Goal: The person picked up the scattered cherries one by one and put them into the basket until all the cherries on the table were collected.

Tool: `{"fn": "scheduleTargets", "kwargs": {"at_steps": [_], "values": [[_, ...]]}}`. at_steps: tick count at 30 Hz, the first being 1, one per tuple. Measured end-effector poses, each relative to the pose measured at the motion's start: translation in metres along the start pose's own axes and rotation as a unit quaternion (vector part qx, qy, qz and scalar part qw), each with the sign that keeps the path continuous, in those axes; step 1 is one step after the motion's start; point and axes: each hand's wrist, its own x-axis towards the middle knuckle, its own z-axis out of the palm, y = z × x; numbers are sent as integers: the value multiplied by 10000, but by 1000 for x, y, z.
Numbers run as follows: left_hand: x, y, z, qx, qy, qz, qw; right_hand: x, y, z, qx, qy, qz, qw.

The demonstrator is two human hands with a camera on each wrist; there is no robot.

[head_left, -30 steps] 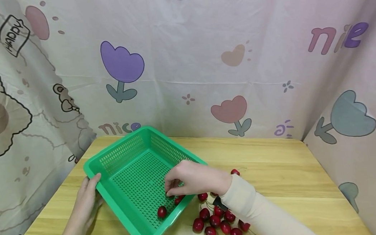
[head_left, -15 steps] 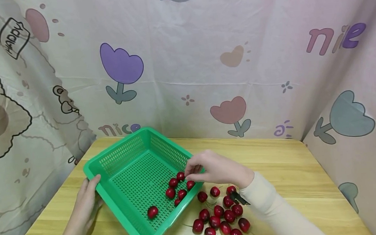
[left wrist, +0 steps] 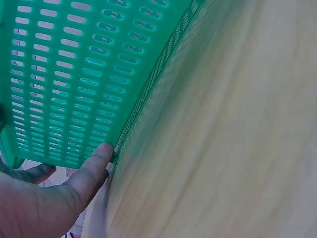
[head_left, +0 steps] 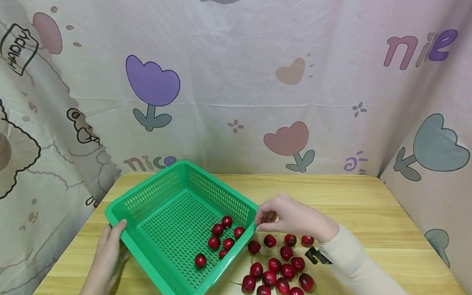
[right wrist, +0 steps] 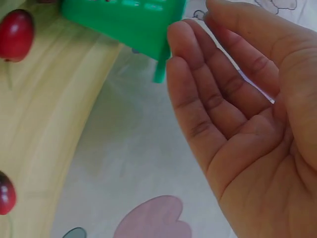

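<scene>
My left hand (head_left: 107, 252) holds the green plastic basket (head_left: 143, 258) at its left corner, thumb over the rim. In the left wrist view, those fingers lie against the slotted basket wall (left wrist: 74, 99). Several red cherries (head_left: 214, 242) with stems sit inside, mostly near the right side; one cherry (head_left: 200, 260) lies apart, closer to the front. At the basket's right corner is my right hand (head_left: 291, 218), its fingers loosely bent. The right wrist view shows a bare palm (right wrist: 257, 134) and nothing held in that hand.
Several loose cherries (head_left: 269, 278) are spread over the wooden table (head_left: 345, 204), just right of the basket and below my right hand. A printed cloth (head_left: 223, 76) hangs behind the table and along both sides.
My right hand has drawn back from inside the basket to its right corner, uncovering cherries there. The lone cherry in the basket has shifted a little. My left hand has stayed put.
</scene>
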Motion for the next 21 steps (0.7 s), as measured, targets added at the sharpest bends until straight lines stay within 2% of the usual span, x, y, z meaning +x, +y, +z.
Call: {"fn": "scheduleTargets", "kwargs": {"at_steps": [4, 11, 18, 21], "values": [[0, -2, -1, -31, -1, 48, 10000, -8, 7, 6, 101, -81, 316, 9994], [0, -2, -1, 43, 5, -9, 10000, -18, 15, 19, 363, -320, 639, 9968], [1, -1, -1, 42, -2, -19, 10000, -24, 19, 30, 626, -592, 1107, 9901], [0, -2, -1, 36, -6, 9, 10000, -25, 18, 33, 668, -614, 1108, 9897]]}}
